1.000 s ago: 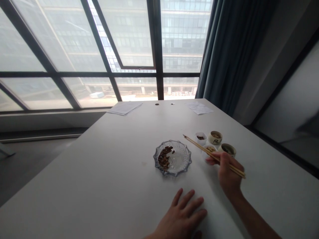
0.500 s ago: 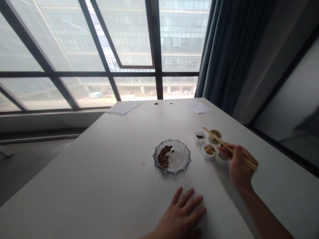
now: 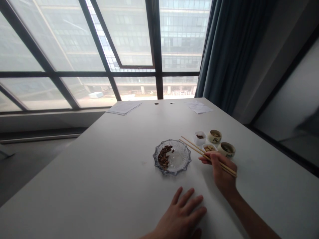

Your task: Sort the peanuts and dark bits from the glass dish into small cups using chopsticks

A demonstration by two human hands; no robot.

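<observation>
Apparently the right hand [image 3: 220, 172] is pinching the light, stiff chopsticks [image 3: 194, 146] at their rear third, tips hovering at the glass dish's [image 3: 182, 162] 1 o'clock, left hand [image 3: 181, 215] lying open

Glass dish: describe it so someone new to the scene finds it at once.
On the white table by the window, look just ahead of the left hand. The glass dish lies there, left of the small cups. It alone is clear, scalloped and wide, with dark seeds heaped on its left side.
</observation>
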